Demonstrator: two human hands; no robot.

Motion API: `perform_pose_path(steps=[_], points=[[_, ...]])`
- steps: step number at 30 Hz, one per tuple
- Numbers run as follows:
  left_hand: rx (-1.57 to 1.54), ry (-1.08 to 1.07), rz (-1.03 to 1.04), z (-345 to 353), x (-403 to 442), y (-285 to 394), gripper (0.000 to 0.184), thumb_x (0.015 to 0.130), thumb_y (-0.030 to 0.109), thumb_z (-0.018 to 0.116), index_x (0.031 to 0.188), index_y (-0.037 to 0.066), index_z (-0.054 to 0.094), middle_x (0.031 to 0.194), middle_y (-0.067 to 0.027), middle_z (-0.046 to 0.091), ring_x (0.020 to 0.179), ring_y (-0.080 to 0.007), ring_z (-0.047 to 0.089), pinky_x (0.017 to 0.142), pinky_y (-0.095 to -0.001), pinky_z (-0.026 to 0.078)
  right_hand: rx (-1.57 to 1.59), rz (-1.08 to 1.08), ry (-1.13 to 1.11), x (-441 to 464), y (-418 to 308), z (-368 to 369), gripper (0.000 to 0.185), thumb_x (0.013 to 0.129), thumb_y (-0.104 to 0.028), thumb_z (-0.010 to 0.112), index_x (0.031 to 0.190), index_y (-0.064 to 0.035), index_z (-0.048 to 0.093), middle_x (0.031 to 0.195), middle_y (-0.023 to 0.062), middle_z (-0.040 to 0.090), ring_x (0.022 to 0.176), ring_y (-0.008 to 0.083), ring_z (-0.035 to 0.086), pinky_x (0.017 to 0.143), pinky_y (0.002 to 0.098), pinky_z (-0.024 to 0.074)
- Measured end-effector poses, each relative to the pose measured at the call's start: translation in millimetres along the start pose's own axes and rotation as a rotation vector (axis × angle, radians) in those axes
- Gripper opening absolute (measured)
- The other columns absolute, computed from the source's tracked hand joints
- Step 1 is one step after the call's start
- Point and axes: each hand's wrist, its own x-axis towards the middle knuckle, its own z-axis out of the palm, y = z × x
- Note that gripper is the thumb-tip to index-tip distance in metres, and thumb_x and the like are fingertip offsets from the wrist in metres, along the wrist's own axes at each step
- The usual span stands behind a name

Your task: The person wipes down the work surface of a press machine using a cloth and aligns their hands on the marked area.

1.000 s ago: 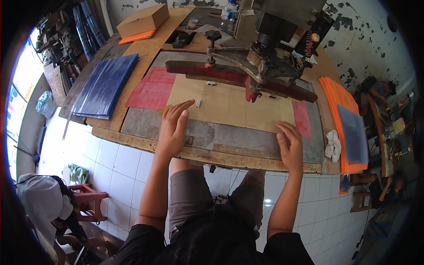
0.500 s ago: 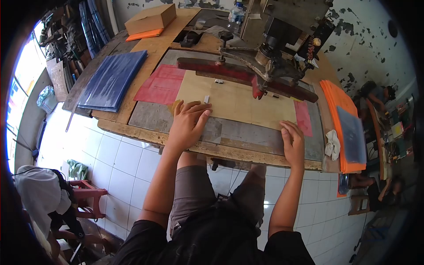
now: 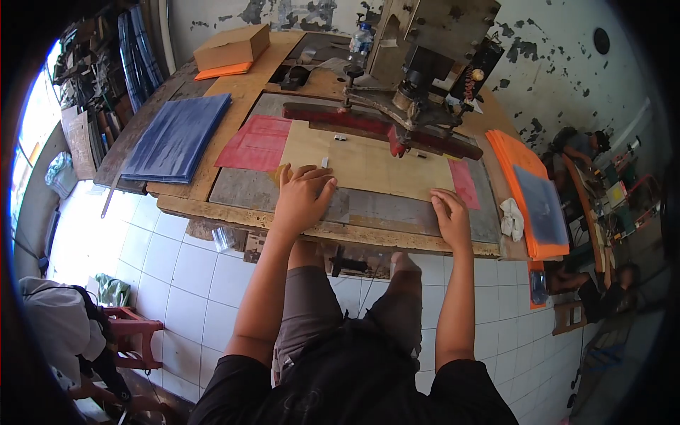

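A tan sheet lies on the grey bed of a press, with pink sheets showing at its left and right ends. My left hand rests with spread fingers on the near left corner of the tan sheet, beside a small pale piece. At the near right edge, the slightly bent fingers of my right hand touch the sheet, thumb apart. Across the sheet hangs the red bar of the press. A small metal piece sits on the sheet near that bar.
Blue clear-plastic sheets are stacked at the left. Orange sheets, more plastic and a white cloth lie at the right. Behind stand a cardboard box and a bottle. Other people sit at the far right.
The camera view has shifted, so the table appears further left and the right side shows more. Both hands stay at the near edge of the tan sheet.
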Motion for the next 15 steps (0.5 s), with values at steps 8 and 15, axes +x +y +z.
perform_pose_path(steps=[8,15], points=[[-0.021,0.017,0.009,3.4,-1.0,-3.7,0.038,0.113,0.037,0.062,0.120,0.011,0.087,0.136,-0.0033,0.082,0.143,-0.0270,0.063,0.134,-0.0639,0.021,0.019,-0.042,0.031,2.4,2.5,2.0,0.027,0.108,-0.022,0.073,0.115,0.0029,0.081,0.121,0.0168,0.082,0.115,0.0360,0.076,0.102,0.0435,0.0578],[0.000,0.022,0.031,1.5,-0.6,-2.2,0.040,0.113,0.039,0.063,0.123,0.008,0.086,0.134,-0.0081,0.082,0.141,-0.0299,0.063,0.132,-0.0608,0.024,0.001,-0.054,0.048,1.7,5.5,2.9,0.030,0.109,-0.026,0.073,0.114,0.0022,0.082,0.119,0.0157,0.082,0.111,0.0351,0.075,0.097,0.0430,0.0586]])
